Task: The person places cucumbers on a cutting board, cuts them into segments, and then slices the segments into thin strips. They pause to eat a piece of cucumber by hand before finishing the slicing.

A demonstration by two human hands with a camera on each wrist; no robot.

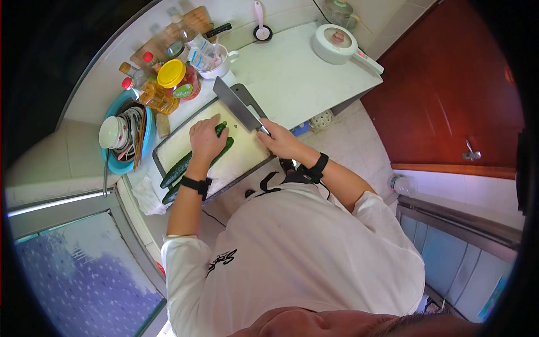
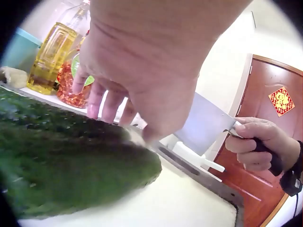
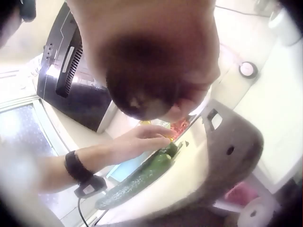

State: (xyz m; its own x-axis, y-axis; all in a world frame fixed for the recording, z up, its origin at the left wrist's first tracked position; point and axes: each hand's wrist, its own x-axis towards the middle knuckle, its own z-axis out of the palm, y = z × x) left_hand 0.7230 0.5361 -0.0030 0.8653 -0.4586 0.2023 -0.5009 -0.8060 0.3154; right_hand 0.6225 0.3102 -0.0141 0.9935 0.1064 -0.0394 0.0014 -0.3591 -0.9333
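Two dark green cucumbers lie side by side on a white cutting board (image 1: pixel 242 154) with a grey edge. My left hand (image 1: pixel 206 140) grips the far cucumber (image 1: pixel 177 171) near its end, thumb on one side and fingers on the other. The near cucumber (image 1: pixel 227 148) lies alongside, partly hidden by my wrist. In the left wrist view a cucumber (image 2: pixel 80 165) fills the foreground. My right hand (image 1: pixel 279 140) holds a cleaver (image 1: pixel 233 105) by its dark handle, the wide blade raised beyond the cucumber's end. A small cut bit (image 1: pixel 235 127) sits on the board.
Behind the board stand an oil bottle (image 1: pixel 158 98), a yellow-lidded jar (image 1: pixel 181 81) and a white mug (image 1: pixel 216 70) holding packets. A blue basin (image 1: pixel 115 164) with bowls is at the left. A white electric pot (image 1: pixel 335 46) stands at the counter's far right.
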